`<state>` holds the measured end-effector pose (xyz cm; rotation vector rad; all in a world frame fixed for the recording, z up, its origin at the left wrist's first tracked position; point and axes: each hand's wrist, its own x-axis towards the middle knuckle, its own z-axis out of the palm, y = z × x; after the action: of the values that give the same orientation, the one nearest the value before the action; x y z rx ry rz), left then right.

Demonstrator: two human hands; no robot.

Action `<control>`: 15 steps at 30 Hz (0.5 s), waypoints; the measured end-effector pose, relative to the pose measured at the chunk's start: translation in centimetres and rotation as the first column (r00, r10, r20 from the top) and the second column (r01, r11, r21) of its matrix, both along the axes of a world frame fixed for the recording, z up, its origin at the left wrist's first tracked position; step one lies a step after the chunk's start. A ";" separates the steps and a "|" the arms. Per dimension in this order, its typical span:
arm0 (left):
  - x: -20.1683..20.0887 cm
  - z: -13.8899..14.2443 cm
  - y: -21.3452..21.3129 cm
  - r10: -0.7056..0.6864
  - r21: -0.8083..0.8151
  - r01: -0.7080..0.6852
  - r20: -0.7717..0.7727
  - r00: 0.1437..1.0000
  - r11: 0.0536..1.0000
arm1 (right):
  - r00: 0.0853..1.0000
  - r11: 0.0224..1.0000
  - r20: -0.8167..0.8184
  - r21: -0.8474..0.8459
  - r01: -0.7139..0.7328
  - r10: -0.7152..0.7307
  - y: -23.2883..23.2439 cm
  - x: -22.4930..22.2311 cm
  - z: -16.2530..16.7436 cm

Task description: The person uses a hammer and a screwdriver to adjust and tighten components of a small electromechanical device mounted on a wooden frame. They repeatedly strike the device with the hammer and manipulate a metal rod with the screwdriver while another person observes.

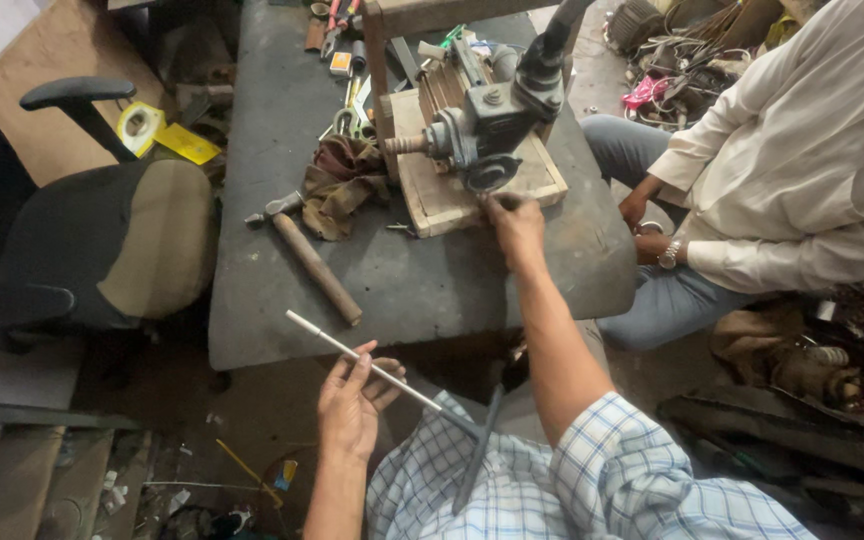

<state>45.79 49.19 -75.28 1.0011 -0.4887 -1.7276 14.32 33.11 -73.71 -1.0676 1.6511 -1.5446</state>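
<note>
My left hand holds a thin grey metal rod that slants up to the left over the near edge of the dark workbench. My right hand reaches forward, fingers pinched at the round lower part of a dark metal machine mounted on a wooden base. What the fingers grip is hidden. A hammer with a wooden handle lies on the bench between my hands.
A brown rag and several small tools lie at the back of the bench. A black office chair stands to the left. Another person in a cream shirt sits at the right. Clutter covers the floor.
</note>
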 end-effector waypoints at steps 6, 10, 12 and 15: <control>0.6 -0.1 0.1 0.019 0.013 -0.019 0.013 1.000 1.000 | 0.954 0.994 -0.285 0.034 0.104 -0.090 0.5 0.2 0.7; 0.7 -0.1 0.1 0.030 0.021 -0.031 0.020 0.999 0.999 | 0.998 0.991 -0.038 0.116 0.060 -0.056 0.9 0.5 2.0; 0.7 0.0 0.1 0.029 0.019 -0.029 0.006 1.000 0.999 | 0.994 0.989 -0.091 0.129 0.078 -0.067 1.0 0.5 2.5; 0.7 0.2 0.0 0.033 0.009 -0.033 0.017 0.999 0.999 | 0.935 0.984 -0.334 0.083 0.158 -0.122 1.2 0.6 2.9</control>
<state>46.52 49.19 -75.12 1.0257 -0.4732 -1.6945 14.94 34.36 -70.78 -1.2212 2.0524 -1.4003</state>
